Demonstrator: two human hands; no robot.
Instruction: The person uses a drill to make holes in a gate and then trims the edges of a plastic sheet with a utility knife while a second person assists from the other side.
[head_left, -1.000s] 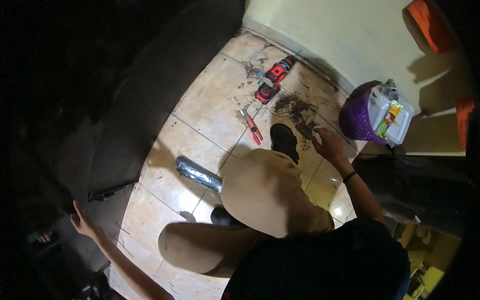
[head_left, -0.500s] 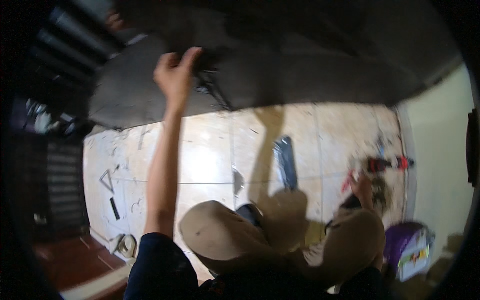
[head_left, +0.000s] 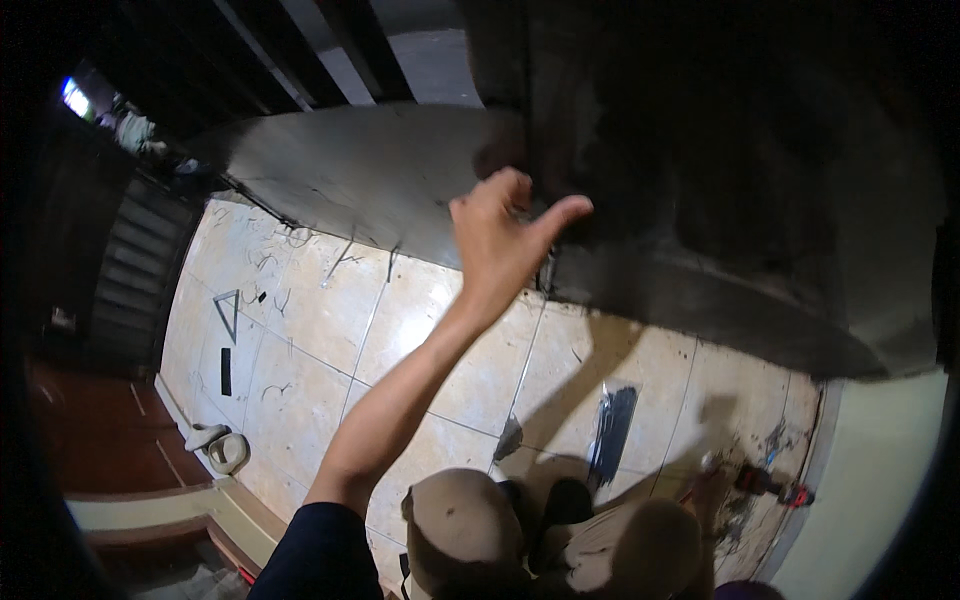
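Observation:
My left hand (head_left: 505, 235) reaches up in front of a dark metal gate panel (head_left: 390, 165), near its upright seam. Its thumb stretches out to the right and the fingers are apart, partly bent, with nothing visible between them. Whether the fingertips touch the metal I cannot tell. Low on the right, in shadow beside my knee, my right hand (head_left: 708, 492) looks closed around something with a small whitish tip (head_left: 710, 462); its kind does not show. Just right of that hand a red and black power drill (head_left: 770, 485) lies on the floor.
A dark strip-like bundle in clear plastic (head_left: 612, 435) lies on the tiled floor (head_left: 420, 350). Farther left are a triangle square (head_left: 228, 315), a black flat bar (head_left: 226, 372) and a pair of light slippers (head_left: 222, 448). A pale wall (head_left: 880, 450) bounds the right side.
The view has swung left, bringing the gate's bars and more floor into sight. In the picture, my left hand sits farther right and lower, its thumb more spread. The right hand stays near the drill.

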